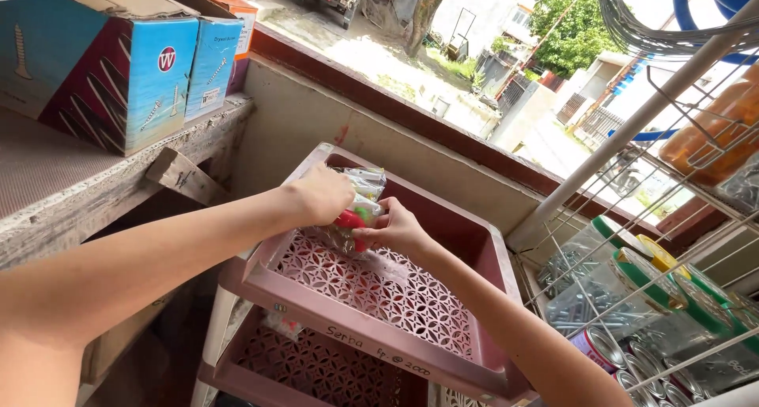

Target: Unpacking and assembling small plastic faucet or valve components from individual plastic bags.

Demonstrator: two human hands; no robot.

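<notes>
Head view: left hand (320,194) and right hand (393,231) each have a pinching grip on a clear packet (353,213) of small red and green parts, held over the top pink tray (443,328). It looks light, crinkly and slippery; the edges seem best to hold.

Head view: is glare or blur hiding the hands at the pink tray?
Head view: the street beyond the wall is blown out, but the left hand, right hand and clear packets over the pink tray sit in even shade, sharp.
</notes>
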